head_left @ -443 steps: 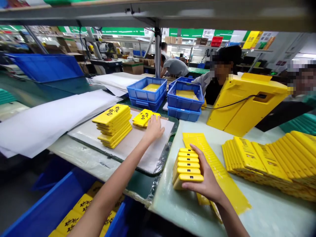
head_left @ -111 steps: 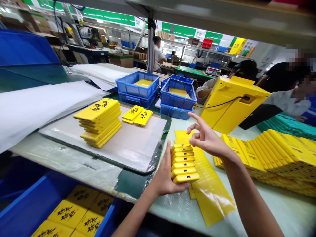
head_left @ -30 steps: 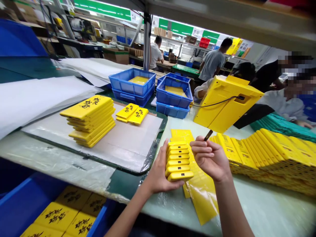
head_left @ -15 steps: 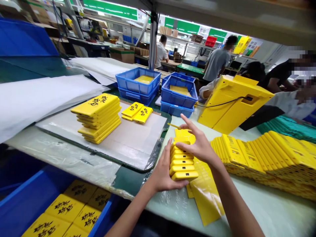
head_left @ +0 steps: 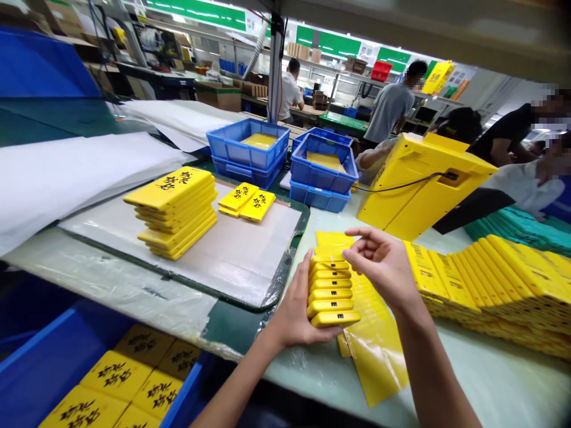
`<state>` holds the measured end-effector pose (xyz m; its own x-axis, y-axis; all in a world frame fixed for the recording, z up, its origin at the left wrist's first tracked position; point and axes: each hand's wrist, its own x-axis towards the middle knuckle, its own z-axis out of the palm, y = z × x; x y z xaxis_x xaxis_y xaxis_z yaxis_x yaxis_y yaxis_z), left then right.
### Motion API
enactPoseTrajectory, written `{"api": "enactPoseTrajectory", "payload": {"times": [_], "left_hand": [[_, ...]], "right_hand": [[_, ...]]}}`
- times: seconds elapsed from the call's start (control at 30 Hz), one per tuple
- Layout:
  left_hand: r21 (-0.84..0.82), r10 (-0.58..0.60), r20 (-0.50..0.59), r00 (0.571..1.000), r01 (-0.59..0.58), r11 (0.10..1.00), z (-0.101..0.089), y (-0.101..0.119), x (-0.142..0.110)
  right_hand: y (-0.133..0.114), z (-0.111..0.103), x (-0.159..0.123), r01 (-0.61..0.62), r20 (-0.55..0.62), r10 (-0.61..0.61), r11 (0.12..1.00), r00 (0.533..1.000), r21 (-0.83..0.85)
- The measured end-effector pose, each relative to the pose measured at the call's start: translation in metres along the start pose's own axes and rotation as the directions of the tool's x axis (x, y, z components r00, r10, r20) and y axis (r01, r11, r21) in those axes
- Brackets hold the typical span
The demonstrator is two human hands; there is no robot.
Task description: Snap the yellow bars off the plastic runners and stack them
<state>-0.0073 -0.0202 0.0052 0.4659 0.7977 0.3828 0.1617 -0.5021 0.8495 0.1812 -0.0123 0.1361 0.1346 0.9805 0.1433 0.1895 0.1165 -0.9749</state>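
Observation:
My left hand (head_left: 292, 309) is wrapped around the side and underside of a stack of flat yellow power banks (head_left: 331, 293), their small dark ports facing me. My right hand (head_left: 379, 261) is at the stack's upper right edge, fingers curled and thumb close to the top power bank. A thin yellow strip (head_left: 329, 265) crosses the upper end of the stack; whether my right fingers grip it is hidden. Beneath the stack and right hand lie yellow plastic sheets (head_left: 377, 351) on the table.
A taller power bank stack (head_left: 176, 211) and a few loose power banks (head_left: 257, 205) rest on the covered mat (head_left: 241, 261). Blue bins (head_left: 250, 145) stand behind. Rows of yellow power banks (head_left: 486, 270) line the right. A blue crate (head_left: 49, 351) sits lower left. Other people work beyond.
My right hand has moved right and its fingers have curled in. The yellow strip that stuck out left of its fingers is no longer there. My left hand keeps the stack in place.

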Motion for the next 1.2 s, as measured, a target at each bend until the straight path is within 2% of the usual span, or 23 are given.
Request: {"api": "enactPoseTrajectory", "payload": {"times": [0.13,0.27,0.43,0.8,1.0,1.2], "left_hand": [[0.016,0.005,-0.002,1.000,-0.005,1.000,0.000,0.000,0.001],[0.036,-0.039,0.031,0.999,0.038,0.999,0.000,-0.003,-0.001],[0.070,-0.050,0.065,0.997,0.045,0.996,-0.003,-0.004,0.000],[0.049,0.012,0.024,1.000,-0.013,0.999,-0.005,0.005,0.005],[0.087,-0.079,0.082,0.993,0.072,0.994,-0.007,0.005,0.004],[0.091,-0.094,0.098,0.991,0.085,0.992,-0.008,0.007,0.005]], "right_hand": [[0.003,0.001,-0.004,-0.049,0.023,0.049,0.999,0.999,-0.012],[0.007,0.005,0.002,-0.102,0.068,0.100,0.994,0.993,0.036],[0.007,0.009,0.006,-0.097,0.080,0.092,0.994,0.992,0.053],[0.005,0.012,0.005,-0.019,0.075,0.022,0.999,0.997,-0.049],[0.016,0.008,0.009,-0.093,0.099,0.096,0.995,0.990,-0.038],[0.012,0.007,0.009,-0.088,0.091,0.090,0.996,0.992,-0.033]]}}
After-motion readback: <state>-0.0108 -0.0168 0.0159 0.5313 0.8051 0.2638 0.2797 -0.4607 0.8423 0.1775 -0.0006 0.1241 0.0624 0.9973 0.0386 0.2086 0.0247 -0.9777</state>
